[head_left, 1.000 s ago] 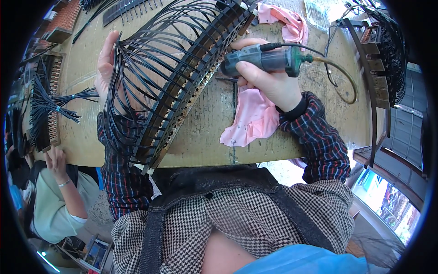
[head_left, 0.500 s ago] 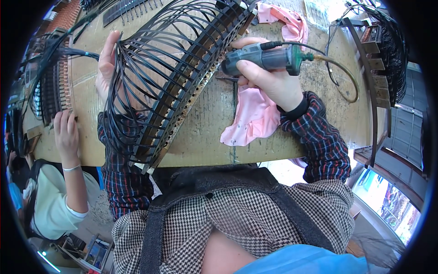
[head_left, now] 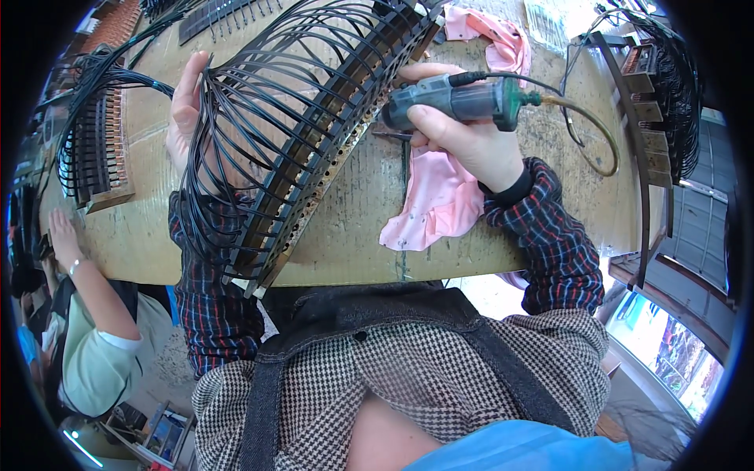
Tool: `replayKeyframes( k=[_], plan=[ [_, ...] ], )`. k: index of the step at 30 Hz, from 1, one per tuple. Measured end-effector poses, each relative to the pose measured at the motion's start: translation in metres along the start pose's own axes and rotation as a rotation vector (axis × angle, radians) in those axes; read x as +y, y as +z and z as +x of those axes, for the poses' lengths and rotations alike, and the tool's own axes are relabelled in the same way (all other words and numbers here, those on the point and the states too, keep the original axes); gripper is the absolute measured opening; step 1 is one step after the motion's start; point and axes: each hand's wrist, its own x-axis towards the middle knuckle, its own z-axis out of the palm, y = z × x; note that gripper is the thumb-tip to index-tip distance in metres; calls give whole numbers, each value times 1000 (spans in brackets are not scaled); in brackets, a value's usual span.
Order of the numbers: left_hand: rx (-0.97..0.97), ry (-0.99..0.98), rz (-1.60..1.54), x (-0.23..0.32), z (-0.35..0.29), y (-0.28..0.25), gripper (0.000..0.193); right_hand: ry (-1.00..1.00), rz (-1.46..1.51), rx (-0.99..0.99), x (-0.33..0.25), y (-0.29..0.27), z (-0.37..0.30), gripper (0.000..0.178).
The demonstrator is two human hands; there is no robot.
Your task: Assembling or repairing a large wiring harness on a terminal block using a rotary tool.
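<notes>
A long dark rack [head_left: 294, 161] stands slanted on the table, a row of black cables [head_left: 259, 102] looping out of its left side. My left hand [head_left: 182, 129] is behind the gathered cables, touching them with its fingers stretched upward; the cables hide part of the palm. In my right hand [head_left: 471, 145] is a dark cylindrical handheld tool [head_left: 459, 100] with a green end cap, a black cord and an amber hose [head_left: 609, 149]. Its front end is at the rack's right edge, along a row of small metal-coloured parts. The tip itself cannot be made out.
Pink cloths [head_left: 436, 196] lie below my right hand and at the far side. Another cabled rack [head_left: 106, 149] sits on the left, beside a co-worker's hand [head_left: 64, 239]. A curved wooden frame with black cables [head_left: 652, 118] borders the right side. The table's near edge [head_left: 353, 273] runs before me.
The co-worker's hand has drawn away from the left rack toward the near left, and that rack's cables have shifted. My hands, the tool and my rack look nearly unmoved.
</notes>
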Motion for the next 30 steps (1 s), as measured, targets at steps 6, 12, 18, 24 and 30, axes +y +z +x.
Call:
replayKeyframes(
  k=[6,12,18,24,30],
  plan=[
    [-7,-12,-10,-1,0,-3,76,-13,-28,-2,-3,0,-2,31],
    [-42,-74,-96,1,0,-2,75,-30,-16,5,8,9,-2,29],
    [-9,-69,-99,-5,4,-13,76,-61,-30,32,11,10,-1,27],
    [-21,-44,-43,-7,3,-14,77,-37,-24,38,9,10,-1,26],
    [-14,-28,-9,-8,2,-14,80,-35,-20,33,8,8,-1,27]
  ],
)
